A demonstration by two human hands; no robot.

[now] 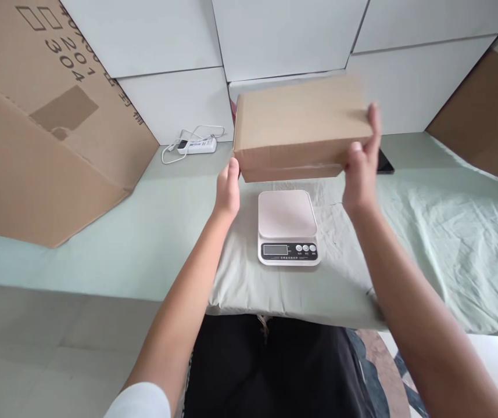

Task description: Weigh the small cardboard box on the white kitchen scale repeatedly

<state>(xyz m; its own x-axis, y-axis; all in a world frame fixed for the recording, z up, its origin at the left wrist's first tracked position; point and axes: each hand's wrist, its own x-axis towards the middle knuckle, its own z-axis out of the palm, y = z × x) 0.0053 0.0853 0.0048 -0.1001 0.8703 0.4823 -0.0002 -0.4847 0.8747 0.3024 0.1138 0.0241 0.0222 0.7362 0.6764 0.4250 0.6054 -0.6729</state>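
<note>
Between both hands a closed brown cardboard box (301, 122) is held up, beyond and above a white kitchen scale (287, 216). My left hand (228, 188) grips its near left corner, thumb up along the edge. At the right end, my right hand (364, 165) is slightly blurred and presses against the box's side and near corner; its other fingers are partly hidden. The scale rests flat with its bare platform in view, its dark display and round buttons facing me. Nothing touches the scale.
A green cloth (179, 232) covers the surface. A white power strip (197, 145) with a looped cable lies at the back left. Large cardboard panels stand at left (57, 145) and right (488, 110). A dark flat object (384, 163) shows behind my right hand. White panels (283, 35) form the back.
</note>
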